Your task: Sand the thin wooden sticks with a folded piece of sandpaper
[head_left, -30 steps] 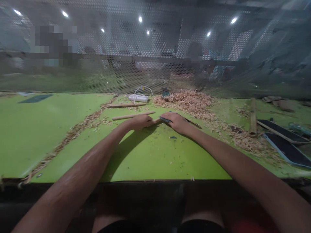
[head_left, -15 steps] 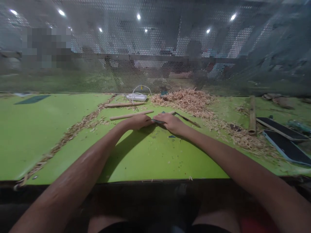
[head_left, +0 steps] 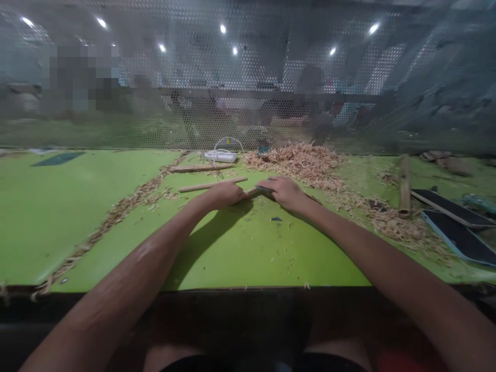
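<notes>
My left hand (head_left: pixel 228 194) is closed round one end of a wooden stick (head_left: pixel 252 192), low over the green table. My right hand (head_left: pixel 285 192) presses a small dark piece of what looks like sandpaper (head_left: pixel 264 188) onto the same stick, its fingers wrapped over the top. Part of the stick shows between the two hands; the rest is covered by my fingers. Just beyond my left hand lies a second pale wooden stick (head_left: pixel 211 185). A thin dark strip (head_left: pixel 313 198) sticks out behind my right wrist, mostly hidden.
A heap of wood shavings (head_left: pixel 302 157) lies against the perforated screen (head_left: pixel 240 113). A white power strip with a cable (head_left: pixel 220 156) and a flat wooden piece (head_left: pixel 203 168) are nearby. To the right are a bamboo tube (head_left: pixel 404 188) and two phones (head_left: pixel 451 206). A dark sheet (head_left: pixel 58 158) lies left.
My right hand has slid to the right along the stick with the sandpaper, away from my left hand, uncovering a stretch of wood. My left hand stays at its end; the view shifts slightly.
</notes>
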A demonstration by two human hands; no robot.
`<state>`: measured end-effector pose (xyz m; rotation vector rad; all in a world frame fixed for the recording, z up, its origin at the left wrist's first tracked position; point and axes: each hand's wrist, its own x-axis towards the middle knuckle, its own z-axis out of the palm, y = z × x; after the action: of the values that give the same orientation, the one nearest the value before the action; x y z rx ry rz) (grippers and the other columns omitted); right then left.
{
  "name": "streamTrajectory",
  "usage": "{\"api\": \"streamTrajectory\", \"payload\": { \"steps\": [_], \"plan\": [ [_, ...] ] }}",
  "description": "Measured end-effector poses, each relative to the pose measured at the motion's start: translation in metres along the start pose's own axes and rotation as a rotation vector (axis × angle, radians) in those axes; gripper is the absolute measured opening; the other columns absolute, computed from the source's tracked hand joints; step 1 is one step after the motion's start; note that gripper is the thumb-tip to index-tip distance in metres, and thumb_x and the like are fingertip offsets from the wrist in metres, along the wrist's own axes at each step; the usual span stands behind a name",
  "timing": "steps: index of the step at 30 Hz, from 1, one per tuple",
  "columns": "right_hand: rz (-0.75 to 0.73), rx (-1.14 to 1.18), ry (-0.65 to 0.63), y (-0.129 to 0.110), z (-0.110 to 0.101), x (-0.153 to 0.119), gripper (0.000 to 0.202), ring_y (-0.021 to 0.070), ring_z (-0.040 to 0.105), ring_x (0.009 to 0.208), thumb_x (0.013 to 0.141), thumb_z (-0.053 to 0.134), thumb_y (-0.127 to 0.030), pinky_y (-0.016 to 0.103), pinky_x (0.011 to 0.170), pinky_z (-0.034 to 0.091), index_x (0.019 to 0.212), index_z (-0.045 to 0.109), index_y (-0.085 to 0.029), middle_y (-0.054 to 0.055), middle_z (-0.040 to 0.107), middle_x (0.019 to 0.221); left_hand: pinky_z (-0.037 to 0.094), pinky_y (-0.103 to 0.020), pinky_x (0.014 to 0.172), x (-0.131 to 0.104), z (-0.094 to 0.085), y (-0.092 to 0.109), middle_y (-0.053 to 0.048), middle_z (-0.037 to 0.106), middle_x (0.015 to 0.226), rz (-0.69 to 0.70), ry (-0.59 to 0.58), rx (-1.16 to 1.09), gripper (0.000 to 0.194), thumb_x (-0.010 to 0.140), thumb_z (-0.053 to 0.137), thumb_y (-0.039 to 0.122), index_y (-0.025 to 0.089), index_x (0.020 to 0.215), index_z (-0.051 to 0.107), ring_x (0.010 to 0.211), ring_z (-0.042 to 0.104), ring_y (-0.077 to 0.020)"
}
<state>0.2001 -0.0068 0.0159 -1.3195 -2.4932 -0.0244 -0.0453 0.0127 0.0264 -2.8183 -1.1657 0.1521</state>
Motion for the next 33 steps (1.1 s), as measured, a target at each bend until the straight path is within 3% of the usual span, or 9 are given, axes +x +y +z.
{"api": "streamTrajectory", "payload": {
  "steps": [2, 7, 11, 17, 22, 24, 28, 30, 33],
  "plan": [
    [0.044, -0.034, 0.028, 0.008, -0.001, -0.001, 0.043, 0.0325, 0.069, 0.127, 0.111, 0.049, -0.021, 0.052, 0.11, 0.05, 0.138, 0.079, -0.035, 0.006, 0.078, 0.137, 0.041, -0.029, 0.066, 0.0, 0.0, 0.0, -0.013, 0.077, 0.089, 0.019, -0.009, 0.026, 0.04, 0.111, 0.045, 0.031, 0.014, 0.105, 0.08, 0.07, 0.063, -0.0187],
    [-0.005, -0.086, 0.053, 0.014, 0.004, 0.0, 0.044, 0.0303, 0.071, 0.122, 0.108, 0.052, -0.018, 0.049, 0.107, 0.054, 0.14, 0.077, -0.035, 0.005, 0.08, 0.133, 0.041, -0.03, 0.063, -0.004, -0.006, 0.001, -0.012, 0.077, 0.09, -0.1, -0.057, -0.137, 0.038, 0.106, 0.049, 0.034, 0.014, 0.099, 0.08, 0.069, 0.063, -0.0184],
    [-0.033, -0.086, 0.094, 0.019, 0.012, 0.001, 0.047, 0.0292, 0.071, 0.126, 0.107, 0.051, -0.016, 0.051, 0.11, 0.054, 0.141, 0.076, -0.035, 0.004, 0.079, 0.136, 0.041, -0.03, 0.065, -0.006, -0.009, 0.004, -0.015, 0.078, 0.096, -0.141, -0.069, -0.143, 0.048, 0.11, 0.041, 0.039, 0.013, 0.101, 0.08, 0.074, 0.066, -0.0197],
    [-0.148, -0.047, 0.078, 0.007, 0.021, 0.004, 0.044, 0.0294, 0.067, 0.138, 0.108, 0.053, -0.018, 0.05, 0.117, 0.053, 0.145, 0.075, -0.031, 0.006, 0.074, 0.146, 0.044, -0.031, 0.067, -0.002, -0.005, 0.008, -0.016, 0.079, 0.095, -0.131, -0.047, -0.066, 0.053, 0.112, 0.039, 0.045, 0.013, 0.103, 0.08, 0.075, 0.068, -0.0219],
    [-0.273, -0.085, 0.068, -0.001, 0.029, 0.006, 0.045, 0.03, 0.06, 0.146, 0.11, 0.054, -0.021, 0.052, 0.124, 0.049, 0.152, 0.069, -0.026, 0.007, 0.068, 0.155, 0.044, -0.032, 0.07, -0.001, 0.002, 0.003, -0.014, 0.078, 0.094, -0.042, 0.023, 0.016, 0.04, 0.11, 0.045, 0.035, 0.014, 0.107, 0.079, 0.076, 0.068, -0.0222],
    [-0.253, -0.096, 0.081, 0.008, 0.028, 0.006, 0.047, 0.0314, 0.057, 0.15, 0.11, 0.054, -0.021, 0.057, 0.124, 0.049, 0.154, 0.067, -0.028, 0.005, 0.064, 0.159, 0.043, -0.031, 0.068, -0.001, 0.002, 0.001, -0.014, 0.077, 0.092, -0.049, 0.028, -0.014, 0.039, 0.11, 0.045, 0.035, 0.014, 0.103, 0.079, 0.074, 0.067, -0.0215],
    [-0.062, -0.077, 0.111, 0.026, 0.021, 0.002, 0.05, 0.0352, 0.055, 0.152, 0.109, 0.054, -0.018, 0.064, 0.12, 0.052, 0.154, 0.067, -0.036, 0.002, 0.06, 0.162, 0.041, -0.03, 0.063, -0.001, 0.0, 0.002, -0.013, 0.075, 0.086, -0.128, 0.017, -0.182, 0.046, 0.109, 0.042, 0.039, 0.014, 0.091, 0.076, 0.066, 0.063, -0.0192],
    [-0.04, -0.045, 0.12, 0.021, 0.021, 0.001, 0.051, 0.0338, 0.055, 0.151, 0.11, 0.052, -0.017, 0.063, 0.124, 0.048, 0.155, 0.066, -0.037, 0.002, 0.062, 0.161, 0.04, -0.03, 0.063, 0.0, 0.001, 0.003, -0.013, 0.074, 0.085, -0.116, 0.019, -0.213, 0.042, 0.107, 0.043, 0.036, 0.014, 0.09, 0.075, 0.065, 0.06, -0.0185],
    [-0.14, 0.025, 0.086, 0.003, 0.023, 0.002, 0.05, 0.0294, 0.056, 0.151, 0.112, 0.051, -0.02, 0.059, 0.128, 0.044, 0.157, 0.063, -0.036, 0.002, 0.06, 0.162, 0.038, -0.03, 0.064, 0.0, 0.004, 0.002, -0.012, 0.071, 0.083, -0.113, 0.024, -0.233, 0.041, 0.106, 0.041, 0.033, 0.014, 0.087, 0.073, 0.065, 0.057, -0.0176]
  ]
}}
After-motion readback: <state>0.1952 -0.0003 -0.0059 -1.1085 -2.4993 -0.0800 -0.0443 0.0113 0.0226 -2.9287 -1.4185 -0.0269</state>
